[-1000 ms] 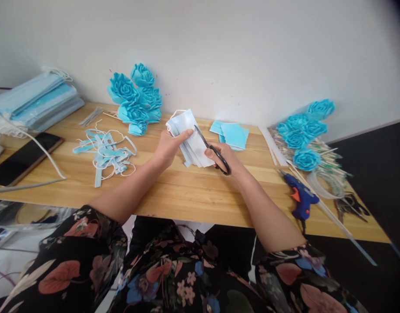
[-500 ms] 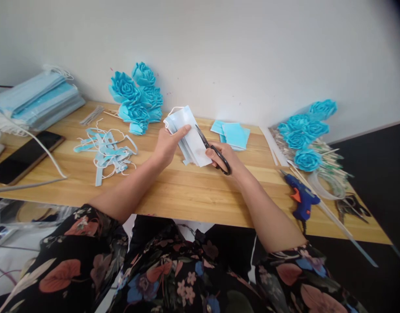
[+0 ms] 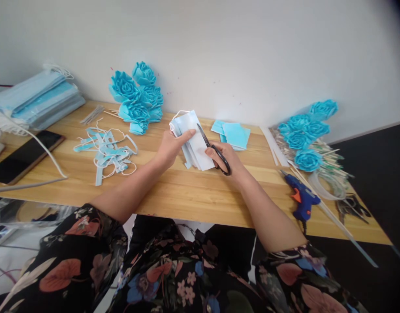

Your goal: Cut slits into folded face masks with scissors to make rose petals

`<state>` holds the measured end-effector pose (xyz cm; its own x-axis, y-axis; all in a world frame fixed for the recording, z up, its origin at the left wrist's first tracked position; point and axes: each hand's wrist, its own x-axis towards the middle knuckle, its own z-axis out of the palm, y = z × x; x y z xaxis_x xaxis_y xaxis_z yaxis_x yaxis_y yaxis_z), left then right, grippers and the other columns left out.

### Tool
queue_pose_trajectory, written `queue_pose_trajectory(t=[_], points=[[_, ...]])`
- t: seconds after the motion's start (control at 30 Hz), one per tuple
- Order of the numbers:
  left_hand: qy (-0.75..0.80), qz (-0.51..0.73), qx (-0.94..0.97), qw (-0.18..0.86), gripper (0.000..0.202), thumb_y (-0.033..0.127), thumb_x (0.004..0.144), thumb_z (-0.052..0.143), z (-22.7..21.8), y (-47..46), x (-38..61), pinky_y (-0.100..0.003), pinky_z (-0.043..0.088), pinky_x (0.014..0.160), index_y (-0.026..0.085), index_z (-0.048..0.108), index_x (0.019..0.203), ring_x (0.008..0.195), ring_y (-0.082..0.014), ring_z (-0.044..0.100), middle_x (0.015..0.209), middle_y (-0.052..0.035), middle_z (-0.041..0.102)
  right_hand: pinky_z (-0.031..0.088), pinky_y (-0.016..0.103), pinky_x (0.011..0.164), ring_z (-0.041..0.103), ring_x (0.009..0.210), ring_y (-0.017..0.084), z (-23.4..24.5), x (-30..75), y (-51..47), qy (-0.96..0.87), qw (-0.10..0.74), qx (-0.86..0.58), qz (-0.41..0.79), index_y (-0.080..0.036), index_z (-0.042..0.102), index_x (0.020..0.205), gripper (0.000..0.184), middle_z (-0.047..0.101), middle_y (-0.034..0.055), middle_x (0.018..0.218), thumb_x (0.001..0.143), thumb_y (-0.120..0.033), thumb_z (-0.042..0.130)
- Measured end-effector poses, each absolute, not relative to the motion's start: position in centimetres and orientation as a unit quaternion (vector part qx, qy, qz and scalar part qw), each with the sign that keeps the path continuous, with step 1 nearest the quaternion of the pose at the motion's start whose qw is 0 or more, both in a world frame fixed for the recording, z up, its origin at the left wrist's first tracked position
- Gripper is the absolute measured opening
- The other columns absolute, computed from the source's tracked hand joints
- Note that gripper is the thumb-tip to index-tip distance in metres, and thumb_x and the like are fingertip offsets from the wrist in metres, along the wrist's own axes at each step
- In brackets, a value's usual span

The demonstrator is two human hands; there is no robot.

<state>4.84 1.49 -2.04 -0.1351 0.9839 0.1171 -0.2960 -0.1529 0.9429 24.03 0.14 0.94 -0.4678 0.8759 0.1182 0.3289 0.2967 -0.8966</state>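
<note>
My left hand is closed around a small stack of light blue face masks, held just above the wooden table. My right hand grips black-handled scissors, whose blades run up along the right edge of the mask stack. White ear loops stick out at the stack's top left. A few cut blue mask pieces lie just behind my right hand.
Cut strips and ear loops lie at the left. A phone and a mask pile sit far left. Blue fabric roses stand at the back and right. A blue glue gun and sticks lie right.
Both hands and the mask stack have shifted slightly right and down. The scissors stay at the stack's right edge.
</note>
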Motion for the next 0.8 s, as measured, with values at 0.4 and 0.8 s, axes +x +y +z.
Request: queue_pose_trajectory(t=[0.4,0.8], points=[[0.407,0.629,0.42,0.512,0.052,0.053,0.063,0.092,-2.02,1.45,4.75,-0.037,0.058,0.08,0.018,0.07,0.094,0.092,-0.028,0.074,0.091,-0.0058,0.077,0.028,0.026,0.052,0.043,0.058,0.013,1.03,23.86,0.11,-0.736,0.328,-0.412,0.425,-0.02,0.059,0.071,0.064,0.046,-0.0018,0.057,0.078,-0.083,0.063],[0.403,0.632,0.418,0.513,0.052,0.054,0.064,0.092,-2.11,1.42,4.76,-0.035,0.06,0.08,0.018,0.07,0.094,0.093,-0.0278,0.075,0.092,-0.006,0.078,0.027,0.026,0.048,0.041,0.052,0.011,0.89,24.01,0.25,-0.745,0.326,-0.41,0.414,-0.022,0.05,0.065,0.063,0.044,-0.0032,0.054,0.081,-0.081,0.061]])
